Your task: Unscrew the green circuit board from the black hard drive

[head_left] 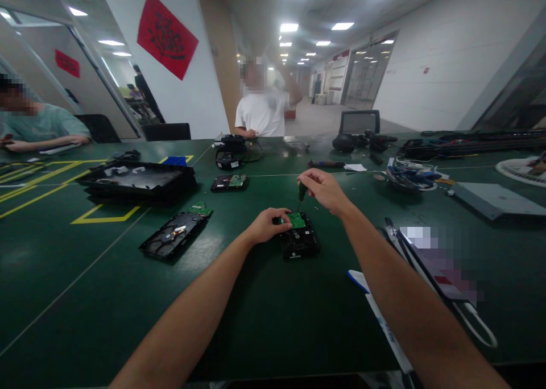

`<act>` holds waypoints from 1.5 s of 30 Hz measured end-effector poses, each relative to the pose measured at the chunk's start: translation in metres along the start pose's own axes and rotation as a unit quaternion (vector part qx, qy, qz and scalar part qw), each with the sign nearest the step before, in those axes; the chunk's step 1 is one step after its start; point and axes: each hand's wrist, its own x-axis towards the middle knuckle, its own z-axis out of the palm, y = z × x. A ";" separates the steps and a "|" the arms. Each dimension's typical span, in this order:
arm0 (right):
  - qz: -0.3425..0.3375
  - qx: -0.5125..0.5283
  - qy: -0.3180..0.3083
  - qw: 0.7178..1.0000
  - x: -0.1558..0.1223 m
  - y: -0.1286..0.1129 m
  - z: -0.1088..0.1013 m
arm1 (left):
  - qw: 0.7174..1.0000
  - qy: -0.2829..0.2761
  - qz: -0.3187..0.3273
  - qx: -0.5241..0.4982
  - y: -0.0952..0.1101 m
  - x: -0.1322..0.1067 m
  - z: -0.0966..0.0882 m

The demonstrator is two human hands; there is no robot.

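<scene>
We have our right hand [324, 191] wrapped around a slim screwdriver with a dark green handle [302, 191], pinched near its top and held almost upright. Directly below that grip lies a black rectangular hard drive [301, 244], flat on the smooth, dark green tabletop [273, 321]. The thin shaft points down at the far edge of the drive's green circuit board [297, 220]; we cannot tell whether its tip sits in a screw. Our left hand [268, 225] is at the drive's left side, thumb and curled fingers touching the board's edge; we cannot tell whether they pinch it or only press.

The drive's exposed lower half is matte black, with ridges and a small round disc. Farther left we see an open black casing with moulded ribs [170, 238], a green board at its far end, and beyond it a second black drive with a green board [229, 182]. To the right, well apart, lies a flat grey box with a smooth top [497, 200].
</scene>
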 end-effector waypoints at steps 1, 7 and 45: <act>0.003 -0.006 0.009 1.000 0.000 0.000 0.000 | 1.000 -0.001 0.002 -0.003 0.000 0.000 0.000; 0.035 0.036 -0.005 0.999 -0.001 -0.004 0.001 | 1.000 0.001 -0.001 -0.001 -0.001 0.000 0.000; 0.024 0.034 -0.012 0.999 -0.002 -0.002 0.001 | 1.000 -0.001 -0.008 -0.008 -0.001 0.000 0.001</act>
